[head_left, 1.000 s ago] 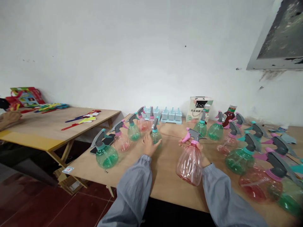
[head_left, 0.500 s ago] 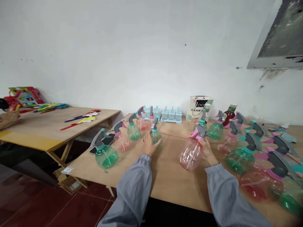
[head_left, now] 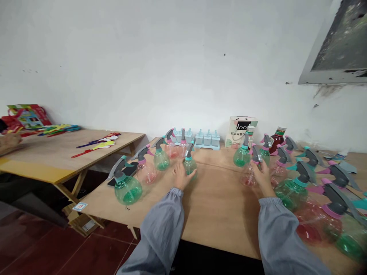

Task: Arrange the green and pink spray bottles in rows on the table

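My right hand grips a clear pink spray bottle by its neck, just under the grey and pink trigger head. This bottle is upright among the group on the right. On the other side, my left hand is closed about a small green spray bottle standing on the table, its thumb across the front; some fingers are hidden. Left of that hand stand a green spray bottle, a pink spray bottle and another green one.
Several more spray bottles, among them a green one and a pink one, crowd the right side. Light blue popsicle moulds and a paper bag stand by the wall. A second table is at left, with another person's hand.
My right hand has carried the pink spray bottle right and farther back, into the right-hand group. My left hand stays on the green bottle.
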Tool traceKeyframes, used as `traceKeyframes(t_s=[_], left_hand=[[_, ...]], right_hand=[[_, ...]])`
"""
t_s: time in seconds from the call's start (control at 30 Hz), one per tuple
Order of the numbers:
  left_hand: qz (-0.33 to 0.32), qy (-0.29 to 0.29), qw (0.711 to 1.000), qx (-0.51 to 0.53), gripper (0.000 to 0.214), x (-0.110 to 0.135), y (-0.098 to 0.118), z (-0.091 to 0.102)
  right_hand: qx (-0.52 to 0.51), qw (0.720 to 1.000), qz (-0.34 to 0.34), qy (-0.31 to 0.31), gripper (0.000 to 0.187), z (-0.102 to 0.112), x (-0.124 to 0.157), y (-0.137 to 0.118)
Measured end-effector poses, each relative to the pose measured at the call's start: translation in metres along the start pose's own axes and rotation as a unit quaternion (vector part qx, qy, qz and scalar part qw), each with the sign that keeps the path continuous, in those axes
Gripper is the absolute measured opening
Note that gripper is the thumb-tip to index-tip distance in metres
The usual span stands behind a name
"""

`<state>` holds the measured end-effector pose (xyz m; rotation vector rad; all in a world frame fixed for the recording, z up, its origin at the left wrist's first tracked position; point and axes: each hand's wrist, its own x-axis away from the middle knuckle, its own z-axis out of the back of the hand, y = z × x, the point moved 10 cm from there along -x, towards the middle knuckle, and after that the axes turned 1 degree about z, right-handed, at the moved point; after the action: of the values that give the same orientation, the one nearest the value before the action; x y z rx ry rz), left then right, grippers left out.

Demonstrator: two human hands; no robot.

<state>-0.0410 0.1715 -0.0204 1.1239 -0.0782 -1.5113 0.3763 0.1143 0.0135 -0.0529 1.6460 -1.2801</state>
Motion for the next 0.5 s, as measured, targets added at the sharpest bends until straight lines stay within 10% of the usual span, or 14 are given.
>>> traceKeyframes(t_s=[0.17, 0.37, 0.5], left_hand=[[-0.031, -0.002, 0.997, 0.072, 0.074, 0.004, 0.002, -0.007], [-0.041, -0.054, 0.990, 0.124, 0.076, 0.022, 0.017, -0.021], [-0.070, -0.107, 0.983, 0.130, 0.068, 0.052, 0.046, -0.028]], right_hand=[[0.013, 1.000, 0.021, 0.017, 0.050, 0.001, -0.001, -0.002], [0.043, 0.972, 0.175, 0.149, 0.063, 0.022, 0.043, -0.070], [0.000, 0.980, 0.188, -0.060, 0.050, -0.052, 0.074, -0.103]])
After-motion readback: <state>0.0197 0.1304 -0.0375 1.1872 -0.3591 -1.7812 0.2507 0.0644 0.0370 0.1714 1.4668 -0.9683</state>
